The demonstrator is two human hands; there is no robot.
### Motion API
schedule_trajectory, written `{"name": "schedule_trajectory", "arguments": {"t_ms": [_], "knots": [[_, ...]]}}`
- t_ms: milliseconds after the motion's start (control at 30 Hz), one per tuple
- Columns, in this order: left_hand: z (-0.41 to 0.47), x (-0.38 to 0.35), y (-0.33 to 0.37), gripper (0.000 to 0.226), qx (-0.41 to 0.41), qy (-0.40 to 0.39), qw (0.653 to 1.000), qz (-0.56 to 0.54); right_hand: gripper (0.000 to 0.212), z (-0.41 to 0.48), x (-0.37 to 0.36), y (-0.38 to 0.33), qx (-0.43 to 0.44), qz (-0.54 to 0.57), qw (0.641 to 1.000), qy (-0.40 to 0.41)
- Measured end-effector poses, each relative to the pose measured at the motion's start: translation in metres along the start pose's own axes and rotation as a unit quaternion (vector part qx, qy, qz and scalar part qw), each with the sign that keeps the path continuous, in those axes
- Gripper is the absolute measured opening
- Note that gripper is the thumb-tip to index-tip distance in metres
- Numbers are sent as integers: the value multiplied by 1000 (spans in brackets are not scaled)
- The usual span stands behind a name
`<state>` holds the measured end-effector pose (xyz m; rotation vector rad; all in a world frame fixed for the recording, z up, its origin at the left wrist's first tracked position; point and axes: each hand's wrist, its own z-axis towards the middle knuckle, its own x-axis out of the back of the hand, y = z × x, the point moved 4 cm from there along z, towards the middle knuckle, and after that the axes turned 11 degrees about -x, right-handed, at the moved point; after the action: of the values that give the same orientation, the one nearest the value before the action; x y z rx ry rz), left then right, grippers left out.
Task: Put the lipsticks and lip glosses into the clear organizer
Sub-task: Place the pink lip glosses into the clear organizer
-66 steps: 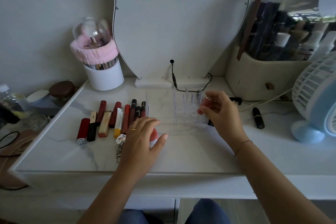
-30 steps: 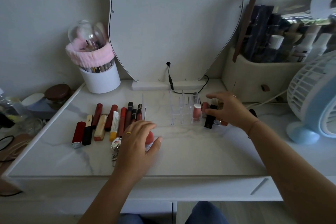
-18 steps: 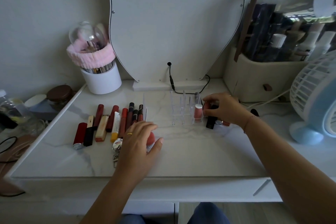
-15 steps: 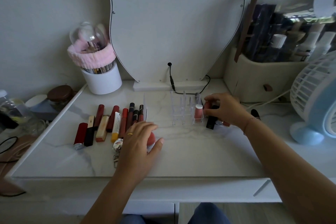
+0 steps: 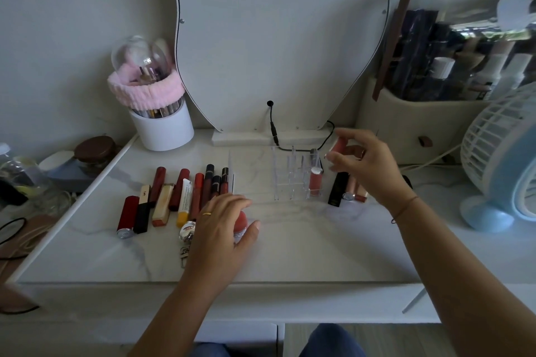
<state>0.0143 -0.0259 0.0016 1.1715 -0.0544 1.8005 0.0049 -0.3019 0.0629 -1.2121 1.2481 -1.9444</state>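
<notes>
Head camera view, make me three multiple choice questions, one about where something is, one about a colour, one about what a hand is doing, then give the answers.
1. Where does the pink lip gloss in the clear organizer stand?
A. Front right compartment
B. Back left compartment
C. Lying on top

2. What colour is the desk fan?
A. Black and red
B. White and light blue
C. Green

3. What is the right hand doing?
A. Resting flat on the desk
B. Gripping the fan
C. Holding a pinkish tube in the air near the organizer

Answers:
1 A, the gloss stands upright in the organizer's near right corner.
2 B, the grille is white, the base and body light blue.
3 C, its fingers pinch the tube above the organizer's right side, while the left hand rests on a red round item.
</notes>
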Motion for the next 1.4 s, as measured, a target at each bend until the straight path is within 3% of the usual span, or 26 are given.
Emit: {"name": "schedule_trajectory", "arguments": {"t_ms": [433, 600, 733, 1100, 1267, 1400], "knots": [[1, 3, 2, 34, -7, 14, 1000, 2, 24, -15, -40, -26, 126, -112, 986, -8], [0, 2, 2, 35, -2, 8, 1000, -2, 37, -14, -50, -19, 119, -163, 979, -8], [0, 2, 1, 35, -1, 7, 1000, -1, 35, -12, -56, -14, 122, -221, 968, -5], [1, 1, 0, 33, -9, 15, 1000, -5, 24, -18, -60, -10, 142, -215, 966, -7], [0, 1, -1, 34, -3, 10, 1000, -6, 29, -14, -32, -6, 96, -165, 981, 24], [0, 1, 0, 34, -1, 10, 1000, -8, 36, -9, 10, 14, 3, -163, 985, 49]]}}
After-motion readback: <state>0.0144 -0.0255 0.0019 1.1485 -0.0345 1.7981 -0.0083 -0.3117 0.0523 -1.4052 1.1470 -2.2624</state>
